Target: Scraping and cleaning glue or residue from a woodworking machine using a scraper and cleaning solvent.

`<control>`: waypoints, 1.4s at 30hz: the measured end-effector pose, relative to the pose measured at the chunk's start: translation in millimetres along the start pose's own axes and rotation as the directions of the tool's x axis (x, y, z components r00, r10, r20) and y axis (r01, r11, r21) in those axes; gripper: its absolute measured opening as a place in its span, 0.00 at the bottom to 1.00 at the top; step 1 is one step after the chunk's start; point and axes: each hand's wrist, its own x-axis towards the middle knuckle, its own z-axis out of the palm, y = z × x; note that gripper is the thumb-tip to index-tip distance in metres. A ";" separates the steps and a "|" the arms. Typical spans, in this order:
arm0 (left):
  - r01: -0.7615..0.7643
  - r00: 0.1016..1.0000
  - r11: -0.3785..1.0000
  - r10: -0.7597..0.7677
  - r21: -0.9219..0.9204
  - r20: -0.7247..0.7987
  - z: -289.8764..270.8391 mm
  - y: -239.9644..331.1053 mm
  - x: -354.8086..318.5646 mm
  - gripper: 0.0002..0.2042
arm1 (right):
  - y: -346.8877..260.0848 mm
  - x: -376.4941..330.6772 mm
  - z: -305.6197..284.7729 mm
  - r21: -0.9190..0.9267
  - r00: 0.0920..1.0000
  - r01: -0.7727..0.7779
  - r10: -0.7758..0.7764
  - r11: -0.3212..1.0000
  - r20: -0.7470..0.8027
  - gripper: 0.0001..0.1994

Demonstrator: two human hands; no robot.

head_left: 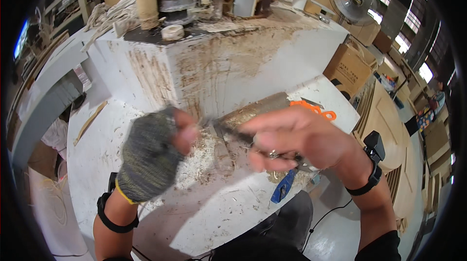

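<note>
Both hands are raised close together, motion-blurred; the left hand (154, 151) wears a fingerless knit glove, bare fingertips curled toward the right; the bare right hand (292, 137) is curled, fingers pinched; black bands circle both wrists.

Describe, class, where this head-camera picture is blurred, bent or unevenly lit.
Head view: both the gloved left hand and the bare right hand are smeared by motion blur, as is the thin dark tool between them; the white bench bends toward the dark rim; bright windows glare at upper right.

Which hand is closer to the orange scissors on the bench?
Right. The right hand is just below-left of the orange scissors; the gloved left hand is far off to their left.
</note>
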 end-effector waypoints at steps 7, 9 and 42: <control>0.275 0.927 0.921 -0.179 0.275 -0.328 -87.6 -35.0 12.6 0.13 | -2.5 -19.0 -34.9 -0.550 0.915 0.165 -0.335 0.819 -0.224 0.24; 0.110 0.869 0.250 0.446 0.962 -0.215 -92.5 -38.2 30.1 0.12 | -15.8 -4.2 -23.2 -0.715 0.911 0.197 -0.395 0.671 -0.120 0.25; -0.163 0.603 0.663 0.653 0.730 -0.458 -57.0 -37.6 137.6 0.14 | -104.9 57.9 10.4 -0.931 0.736 -0.315 -0.667 -0.183 -0.118 0.15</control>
